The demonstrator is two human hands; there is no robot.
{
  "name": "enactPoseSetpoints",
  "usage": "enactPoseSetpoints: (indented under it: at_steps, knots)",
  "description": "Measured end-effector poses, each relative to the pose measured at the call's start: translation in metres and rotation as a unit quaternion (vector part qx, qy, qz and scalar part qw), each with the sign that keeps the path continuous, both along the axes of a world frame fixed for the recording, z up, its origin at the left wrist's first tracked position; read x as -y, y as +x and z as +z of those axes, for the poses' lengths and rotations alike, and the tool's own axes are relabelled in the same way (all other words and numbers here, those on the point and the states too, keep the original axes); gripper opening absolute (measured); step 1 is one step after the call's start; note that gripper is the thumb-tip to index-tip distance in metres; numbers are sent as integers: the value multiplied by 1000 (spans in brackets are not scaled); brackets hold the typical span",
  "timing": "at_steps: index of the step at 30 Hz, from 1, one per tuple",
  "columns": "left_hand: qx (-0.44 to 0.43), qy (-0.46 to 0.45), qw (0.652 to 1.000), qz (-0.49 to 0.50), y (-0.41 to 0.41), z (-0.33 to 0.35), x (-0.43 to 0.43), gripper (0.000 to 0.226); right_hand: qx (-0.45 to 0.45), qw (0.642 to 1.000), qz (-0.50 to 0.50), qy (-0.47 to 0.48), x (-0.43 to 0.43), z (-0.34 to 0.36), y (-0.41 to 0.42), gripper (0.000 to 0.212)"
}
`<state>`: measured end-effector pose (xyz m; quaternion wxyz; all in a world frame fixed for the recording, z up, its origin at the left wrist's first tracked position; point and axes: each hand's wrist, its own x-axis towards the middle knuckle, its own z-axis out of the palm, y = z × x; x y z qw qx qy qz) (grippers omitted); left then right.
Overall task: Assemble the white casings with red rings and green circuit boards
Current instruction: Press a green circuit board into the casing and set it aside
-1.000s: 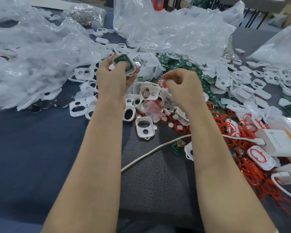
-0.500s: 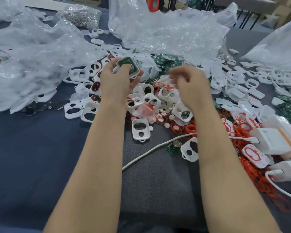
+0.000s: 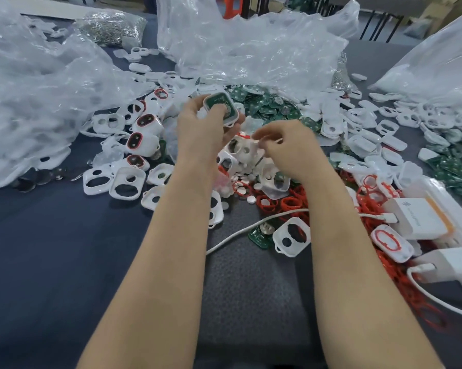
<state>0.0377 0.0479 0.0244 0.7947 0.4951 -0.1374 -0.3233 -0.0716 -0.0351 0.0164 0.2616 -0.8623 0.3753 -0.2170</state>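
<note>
At far left a crumpled clear bag (image 3: pixel 38 97) lies slack, with loose casings (image 3: pixel 123 182) along its edge. Behind it a small bag (image 3: pixel 110 26) holds silvery metal bits. The left hand (image 3: pixel 197 129) grips a white casing (image 3: pixel 233 117) above the heap, a green circuit board (image 3: pixel 217 101) seated inside. The right hand (image 3: pixel 291 150) curls its fingertips together just beside it, but blur hides what they pinch. Red rings (image 3: pixel 291 203) lie beneath, and a bulging white bag (image 3: pixel 437 70) sits far right.
</note>
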Motion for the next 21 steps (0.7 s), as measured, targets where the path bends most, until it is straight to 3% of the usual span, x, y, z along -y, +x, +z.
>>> enactPoseSetpoints:
  at_steps: [3, 5, 10, 14, 17, 19, 21]
  knots:
    - [-4, 1, 1000, -15, -7, 1, 8, 31, 45, 986, -159, -38, 29, -4, -11, 36]
    - [-5, 5, 1000, -24, -10, 2, 14, 30, -17, 973, -228, -27, 50, -9, -16, 44]
    - [-7, 13, 999, -41, -16, 0, 27, 25, -199, 960, -193, 40, 59, -19, 1, 56]
    - [-17, 6, 999, -41, -14, -1, 32, 30, -117, 990, -75, 1, 42, -6, 11, 27]
    - [-20, -4, 999, -39, -13, 4, 35, 33, -30, 998, -7, 62, 36, 10, 7, 17]
    - [-19, -6, 999, -38, -11, 7, 37, 35, 5, 997, -39, 62, 38, 9, 4, 22]
    - [-19, -4, 999, -39, -10, 9, 38, 37, 56, 986, -154, 11, 48, 1, 4, 30]
